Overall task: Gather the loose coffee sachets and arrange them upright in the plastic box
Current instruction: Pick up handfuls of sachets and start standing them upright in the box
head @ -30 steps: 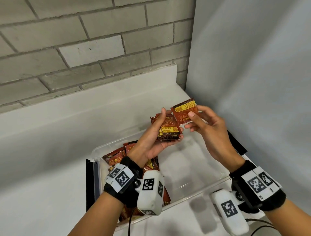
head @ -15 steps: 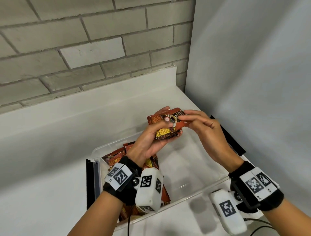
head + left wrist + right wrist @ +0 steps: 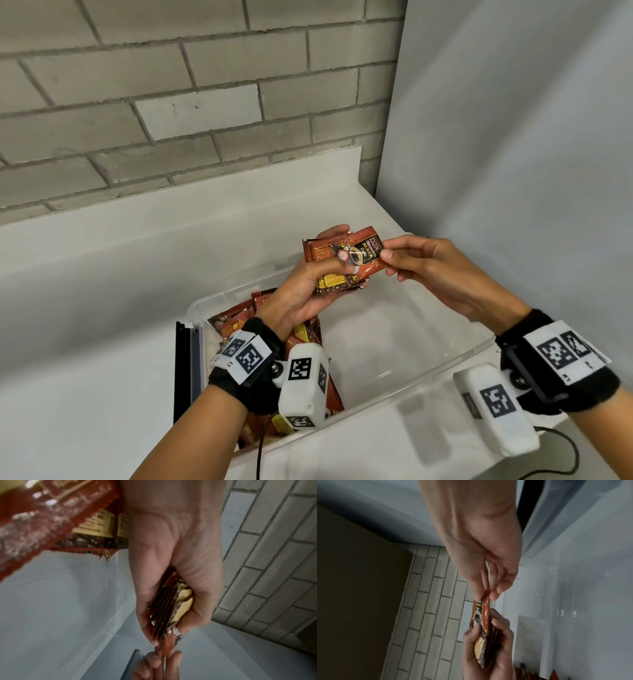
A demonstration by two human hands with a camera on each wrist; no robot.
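Observation:
My left hand (image 3: 310, 284) grips a stack of red-brown coffee sachets (image 3: 334, 281) above the far part of the clear plastic box (image 3: 428, 368). The stack's edges show between thumb and fingers in the left wrist view (image 3: 169, 608). On top of the stack lies one sachet (image 3: 359, 255) face up, and my right hand (image 3: 390, 255) pinches its right end between thumb and fingertips (image 3: 483, 596). More sachets (image 3: 239, 317) lie jumbled in the box's left part, partly hidden by my left wrist.
The box sits on a white counter (image 3: 102, 308) in a corner, with a grey brick wall (image 3: 171, 102) behind and a pale panel (image 3: 513, 137) to the right. A black lid strip (image 3: 183, 366) lies along the box's left side. The box's right half is bare.
The right hand brought its single sachet down from beside the stack, turned it face up and laid it on top. Both hands dropped slightly toward the box.

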